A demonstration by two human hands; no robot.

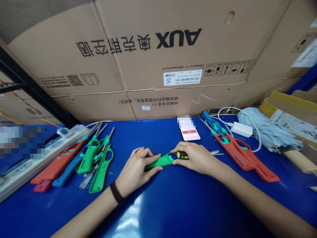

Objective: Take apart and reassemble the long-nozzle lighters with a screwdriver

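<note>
A green long-nosed lighter body [162, 161] lies low over the blue table, straight in front of me. My left hand [138, 165] grips its left end between thumb and fingers. At its other end, my right hand [194, 157] pinches the trigger part. A screwdriver with a black and yellow handle [182, 155] is tucked in that same hand, the handle's end pointing left. Thin metal pieces [215, 152] show beyond the right hand; whether they belong to the screwdriver I cannot tell. My fingers cover parts of the lighter.
Left lie red, blue and green lighters [91, 158], a green half shell [101, 173] and clear parts [88, 178], beside a power strip [49, 155]. Red lighters [244, 153], a charger [241, 129] and a folded umbrella [267, 130] are right. A phone [190, 134] lies before a large carton [138, 72].
</note>
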